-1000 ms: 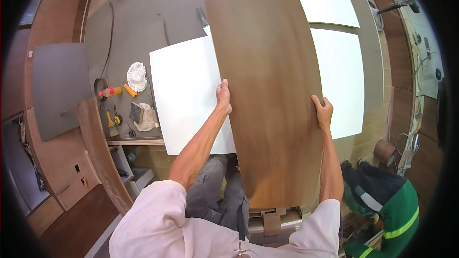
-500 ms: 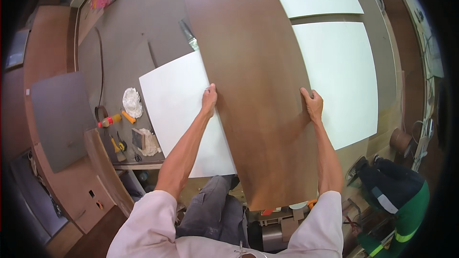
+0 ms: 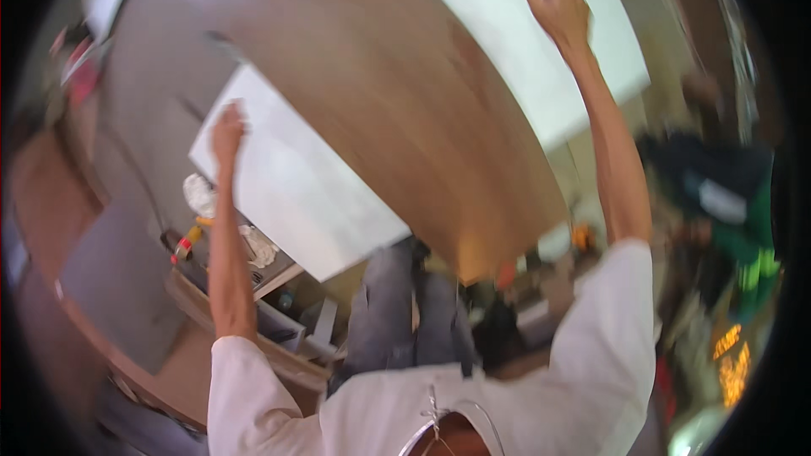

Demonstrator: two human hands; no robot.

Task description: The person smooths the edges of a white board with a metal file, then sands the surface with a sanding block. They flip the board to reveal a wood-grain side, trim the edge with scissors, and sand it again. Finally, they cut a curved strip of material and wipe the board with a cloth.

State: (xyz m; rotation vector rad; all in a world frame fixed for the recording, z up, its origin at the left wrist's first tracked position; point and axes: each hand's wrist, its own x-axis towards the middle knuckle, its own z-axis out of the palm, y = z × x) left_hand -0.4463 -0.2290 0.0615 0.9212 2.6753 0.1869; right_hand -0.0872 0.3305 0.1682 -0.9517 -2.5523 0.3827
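Observation:
A long brown board [image 3: 380,93] lies slantwise across white panels, its near end jutting past the table edge close to my legs. My left hand [image 3: 228,128] is off the board, over the far left corner of the left white panel [image 3: 296,181]; motion smears its fingers. Above the right white panel [image 3: 541,93] is my right hand [image 3: 559,13], raised away from the board's right edge. Its thumb and a finger stand apart with nothing between them, so it looks open.
At left on the grey table [image 3: 160,42] are a white cloth bundle [image 3: 200,196] and a red-capped bottle [image 3: 184,247]. A dark grey panel [image 3: 122,283] leans at far left. A person in green [image 3: 752,245] bends at the right. Clutter lies below the table edge.
Both hands have let go of the brown board and moved apart, the left hand leftward, the right hand up. The whole view has swung, so the board looks more slanted.

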